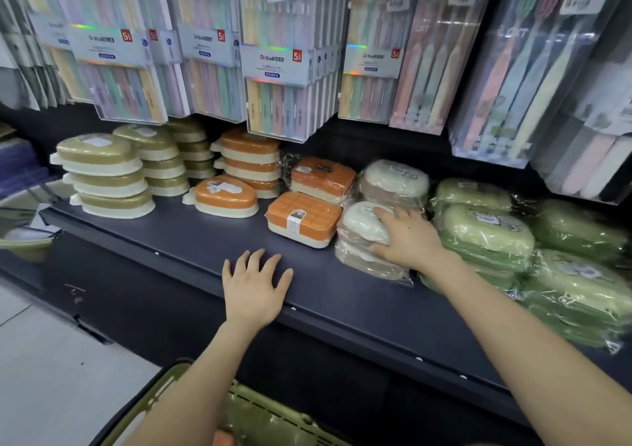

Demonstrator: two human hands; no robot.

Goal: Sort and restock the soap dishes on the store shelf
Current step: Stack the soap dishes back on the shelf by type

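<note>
Soap dishes line a dark shelf (191,240). Olive-lidded oval dishes (102,168) stand in stacks at the left. Orange oval dishes (249,158) are stacked behind a single one (224,196). Two orange rectangular dishes (302,218) sit mid-shelf. A white-lidded wrapped dish (362,227) tops a beige wrapped pile, and my right hand (407,237) grips its right end. Another white-lidded dish (395,179) stands behind it. Green wrapped dishes (485,233) fill the right. My left hand (254,285) rests flat, fingers spread, on the shelf's front.
Boxed toothbrush packs (277,66) hang low over the back of the shelf, close above the rear stacks. An olive plastic basket (273,415) sits below the shelf at the bottom of the view. Pale floor tiles (51,360) lie at the lower left.
</note>
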